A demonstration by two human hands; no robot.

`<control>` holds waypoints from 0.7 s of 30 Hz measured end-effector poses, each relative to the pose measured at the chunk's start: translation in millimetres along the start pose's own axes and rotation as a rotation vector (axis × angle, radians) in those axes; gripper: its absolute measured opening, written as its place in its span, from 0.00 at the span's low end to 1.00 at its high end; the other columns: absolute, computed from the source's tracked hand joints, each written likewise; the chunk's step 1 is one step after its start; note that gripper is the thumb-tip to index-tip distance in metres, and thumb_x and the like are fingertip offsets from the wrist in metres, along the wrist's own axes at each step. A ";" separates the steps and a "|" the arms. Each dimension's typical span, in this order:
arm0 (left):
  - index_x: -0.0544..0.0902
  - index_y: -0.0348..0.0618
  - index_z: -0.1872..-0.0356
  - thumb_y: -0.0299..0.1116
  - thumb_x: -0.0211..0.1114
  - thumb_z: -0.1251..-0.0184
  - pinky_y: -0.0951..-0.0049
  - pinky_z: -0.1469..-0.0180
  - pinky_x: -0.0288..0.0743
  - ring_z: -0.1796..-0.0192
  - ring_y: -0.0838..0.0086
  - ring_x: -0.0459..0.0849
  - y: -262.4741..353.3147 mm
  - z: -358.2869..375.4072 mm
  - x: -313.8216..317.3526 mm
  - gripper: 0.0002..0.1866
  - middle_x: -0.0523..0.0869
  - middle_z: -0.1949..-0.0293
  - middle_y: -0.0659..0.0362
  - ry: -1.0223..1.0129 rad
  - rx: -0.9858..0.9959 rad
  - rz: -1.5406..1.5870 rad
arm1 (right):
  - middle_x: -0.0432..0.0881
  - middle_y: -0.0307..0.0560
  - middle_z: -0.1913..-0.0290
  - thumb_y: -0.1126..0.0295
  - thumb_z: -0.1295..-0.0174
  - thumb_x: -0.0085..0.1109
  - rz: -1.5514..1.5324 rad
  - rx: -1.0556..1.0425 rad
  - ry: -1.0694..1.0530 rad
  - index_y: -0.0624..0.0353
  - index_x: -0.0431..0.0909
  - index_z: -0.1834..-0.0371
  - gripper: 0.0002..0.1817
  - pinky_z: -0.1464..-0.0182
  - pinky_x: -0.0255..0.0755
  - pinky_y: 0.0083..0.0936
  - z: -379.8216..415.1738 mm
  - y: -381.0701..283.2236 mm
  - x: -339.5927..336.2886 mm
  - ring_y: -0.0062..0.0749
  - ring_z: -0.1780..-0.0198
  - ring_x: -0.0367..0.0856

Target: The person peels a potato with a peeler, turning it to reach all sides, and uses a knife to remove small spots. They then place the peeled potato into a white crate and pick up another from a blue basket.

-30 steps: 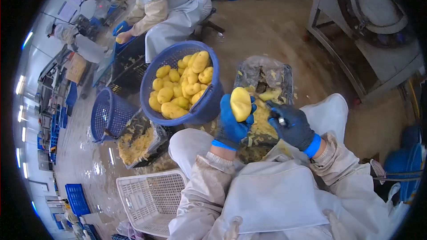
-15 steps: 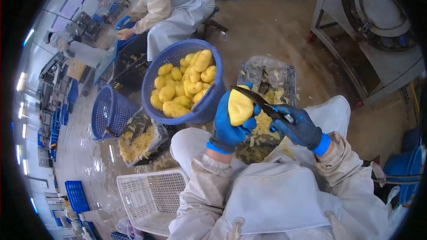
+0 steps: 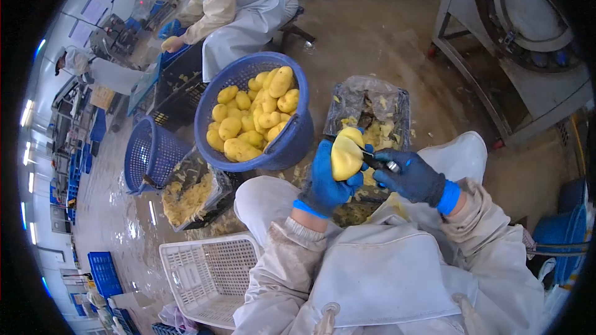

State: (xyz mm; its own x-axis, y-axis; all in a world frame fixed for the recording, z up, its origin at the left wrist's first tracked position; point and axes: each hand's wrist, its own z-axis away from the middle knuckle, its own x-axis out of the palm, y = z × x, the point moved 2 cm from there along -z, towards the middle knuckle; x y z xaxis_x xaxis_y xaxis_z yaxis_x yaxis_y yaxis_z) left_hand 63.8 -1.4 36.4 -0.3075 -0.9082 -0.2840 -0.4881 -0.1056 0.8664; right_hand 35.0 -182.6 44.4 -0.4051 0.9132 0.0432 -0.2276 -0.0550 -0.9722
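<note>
My left hand [image 3: 329,177], in a blue glove, is closed around a pale yellow peeled potato [image 3: 346,160]. The fingers of my right hand [image 3: 411,177], also gloved, wrap the dark handle of a knife [image 3: 376,162]. Its blade lies against or in the potato's upper right side, and most of it is hidden; a flap of potato [image 3: 352,134] stands up along that line. Beneath both hands is a plastic-lined crate [image 3: 402,108] with peelings in it.
Left of my hands stands a blue basket [image 3: 292,96] heaped with yellow potatoes. Beside it are another blue basket [image 3: 139,155], a tray of peelings [image 3: 186,201] and a white crate [image 3: 198,273]. A co-worker [image 3: 248,18] sits beyond; a metal machine [image 3: 462,18] stands at right.
The knife blade, in plain view across the potato's top before, has gone down into or behind it. The potato has turned in my left hand, and a flap now shows at its top.
</note>
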 end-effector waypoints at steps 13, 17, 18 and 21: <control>0.68 0.43 0.42 0.33 0.56 0.34 0.75 0.60 0.77 0.57 0.68 0.81 -23.7 -11.1 -2.4 0.19 0.79 0.55 0.54 0.398 -0.321 0.427 | 0.82 0.49 0.63 0.72 0.45 0.63 0.455 -0.459 0.325 0.58 0.75 0.47 0.21 0.61 0.72 0.25 2.8 -5.9 -11.2 0.26 0.66 0.77; 0.69 0.46 0.42 0.52 0.45 0.31 0.78 0.71 0.75 0.60 0.69 0.82 -15.2 -17.0 -4.8 0.25 0.80 0.56 0.54 0.370 -0.585 1.201 | 0.82 0.50 0.62 0.72 0.45 0.63 0.350 -0.393 0.398 0.61 0.75 0.47 0.21 0.59 0.72 0.24 3.8 0.5 -13.4 0.27 0.64 0.79; 0.69 0.47 0.41 0.56 0.44 0.32 0.79 0.74 0.74 0.61 0.69 0.82 -10.7 -18.5 -5.0 0.28 0.80 0.56 0.53 0.388 -0.613 1.227 | 0.82 0.50 0.63 0.72 0.45 0.63 0.381 -0.430 0.416 0.61 0.75 0.47 0.20 0.59 0.72 0.24 3.4 3.3 -13.0 0.27 0.64 0.79; 0.68 0.46 0.40 0.58 0.46 0.34 0.77 0.75 0.73 0.62 0.67 0.82 -0.9 -20.9 -7.6 0.31 0.80 0.55 0.53 0.352 -0.551 1.336 | 0.82 0.50 0.64 0.72 0.45 0.63 0.410 -0.450 0.439 0.61 0.75 0.47 0.21 0.59 0.73 0.24 5.5 4.5 -11.5 0.27 0.64 0.79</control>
State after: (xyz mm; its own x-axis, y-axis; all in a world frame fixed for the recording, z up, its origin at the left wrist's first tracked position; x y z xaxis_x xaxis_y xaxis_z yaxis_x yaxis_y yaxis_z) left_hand 83.7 -2.9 46.3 -0.0200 -0.4949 0.8687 0.3770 0.8010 0.4650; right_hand 33.8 -195.5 40.8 0.0322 0.9374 -0.3468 0.2880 -0.3410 -0.8949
